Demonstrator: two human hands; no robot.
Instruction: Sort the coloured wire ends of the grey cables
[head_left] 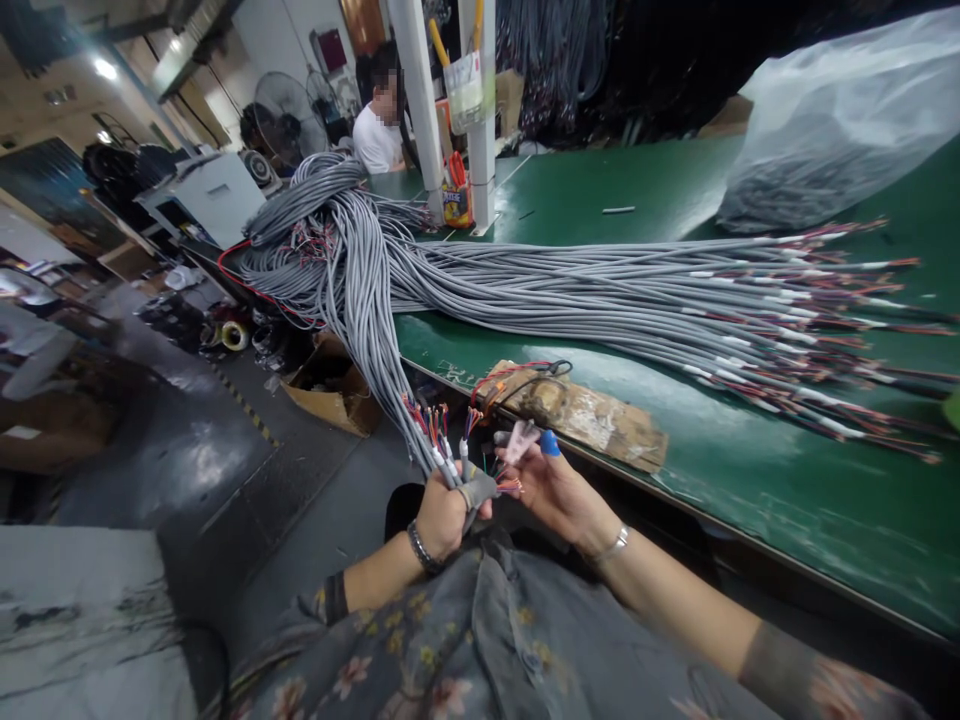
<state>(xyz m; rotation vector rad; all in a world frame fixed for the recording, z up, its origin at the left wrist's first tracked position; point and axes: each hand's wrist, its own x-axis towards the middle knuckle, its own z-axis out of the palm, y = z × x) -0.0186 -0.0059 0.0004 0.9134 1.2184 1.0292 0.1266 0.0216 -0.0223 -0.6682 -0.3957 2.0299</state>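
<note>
My left hand [444, 518] is closed around a bunch of grey multi-core cables [379, 330] close to their stripped ends. Coloured wire ends [435, 430] fan out above this fist, with white sleeves just below them. A grey covering wraps the left thumb. My right hand [562, 500] is just to the right, palm turned up, its thumb apart from the fingers. One of its digits wears a blue cover, another a pale one. Its fingers are beside a short tuft of orange and purple wires [510, 487]; whether they touch it I cannot tell.
Many more grey cables [525, 285] lie across the green table [750, 500], stripped ends at right. A worn wooden board [592, 420] with wires lies at the table's near edge. Beyond are a plastic bag [832, 130], a white post [420, 100] and a seated person [377, 135].
</note>
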